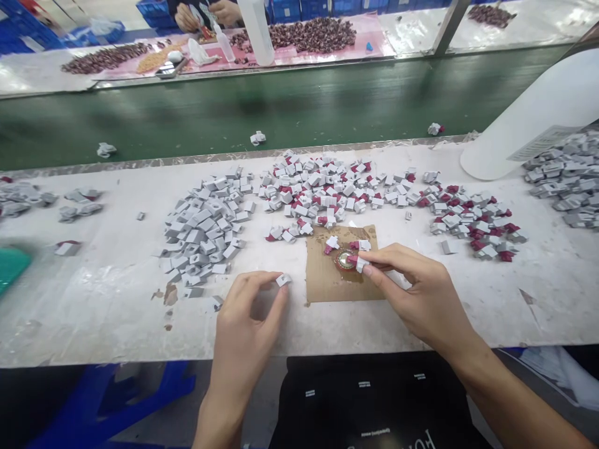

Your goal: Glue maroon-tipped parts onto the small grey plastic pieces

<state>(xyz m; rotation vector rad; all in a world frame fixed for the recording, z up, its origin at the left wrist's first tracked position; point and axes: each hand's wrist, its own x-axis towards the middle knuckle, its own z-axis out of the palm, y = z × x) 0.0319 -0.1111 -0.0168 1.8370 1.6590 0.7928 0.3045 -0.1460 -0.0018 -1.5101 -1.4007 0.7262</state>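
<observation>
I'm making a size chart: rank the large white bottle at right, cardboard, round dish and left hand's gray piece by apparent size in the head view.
1. White bottle, cut off by the frame
2. Cardboard
3. Round dish, partly covered
4. Gray piece in the left hand

A held piece (360,264) partly hides the round dish (344,260)

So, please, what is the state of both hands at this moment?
Left hand: closed, holding a grey piece between thumb and finger.
Right hand: closed, holding a grey-and-maroon piece over the cardboard.
</observation>
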